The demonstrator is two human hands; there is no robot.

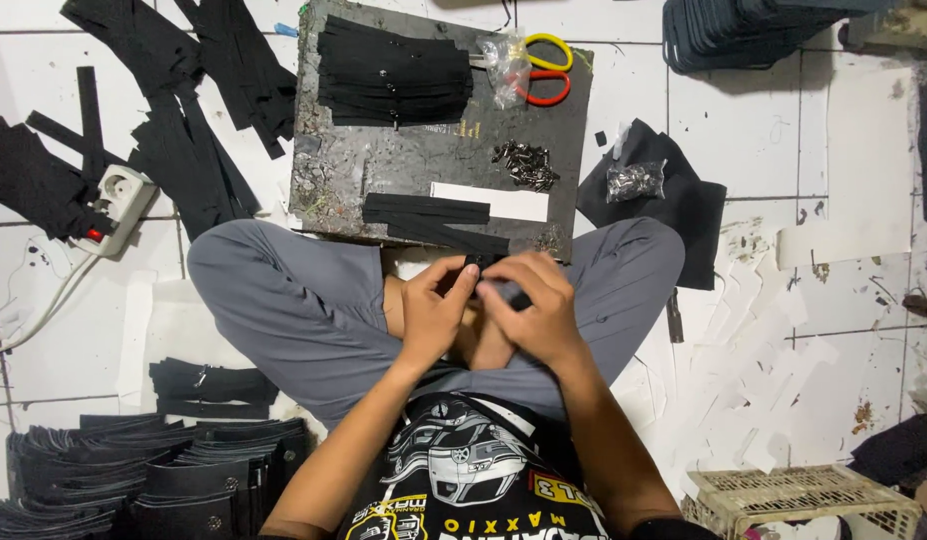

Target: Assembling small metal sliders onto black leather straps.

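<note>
Left hand: closed, pinching one end of a small black strap piece over the lap.
Right hand: closed on the same piece, fingers curled over it.
Risk: the short piece looks liable to slip from the fingertips, since most of it is hidden inside the grip.
Board: carries stacked black strips, loose metal fittings, scissors.
Crate: contents unclear.

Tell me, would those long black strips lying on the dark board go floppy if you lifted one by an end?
Probably floppy: the black strips lie thin and flat on the board, and similar pieces on the floor bend and drape over one another. They look light for their length. Their matte surface suggests fingers would grip them without much slipping.
</note>
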